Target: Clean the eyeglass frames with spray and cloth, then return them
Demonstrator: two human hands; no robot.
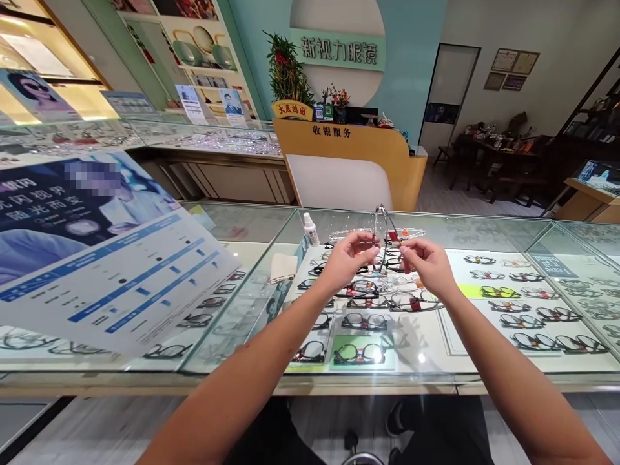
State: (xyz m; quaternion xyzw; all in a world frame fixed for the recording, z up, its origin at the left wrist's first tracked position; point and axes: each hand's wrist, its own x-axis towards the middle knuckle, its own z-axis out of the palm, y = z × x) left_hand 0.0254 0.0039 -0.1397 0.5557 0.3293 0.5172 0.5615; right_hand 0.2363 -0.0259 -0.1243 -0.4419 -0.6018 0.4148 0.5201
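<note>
A pair of eyeglasses [381,219] is held up above the glass counter, turned side-on with its thin dark frame upright. My left hand [349,259] pinches one side of it between thumb and fingers. On the other side, the fingertips of my right hand [429,263] close on a part with a red tag near the temple. Below and behind my hands lie several more eyeglasses [363,289] on the counter. To the left stand a white spray bottle [310,230] and a folded beige cloth [283,267].
The glass display counter [387,381] runs across in front of me, with rows of eyeglasses [514,321] under it at right. A large printed sign [145,278] leans at left. Beyond stand a wooden reception desk [407,169] and further showcases. A stool base [361,458] shows below.
</note>
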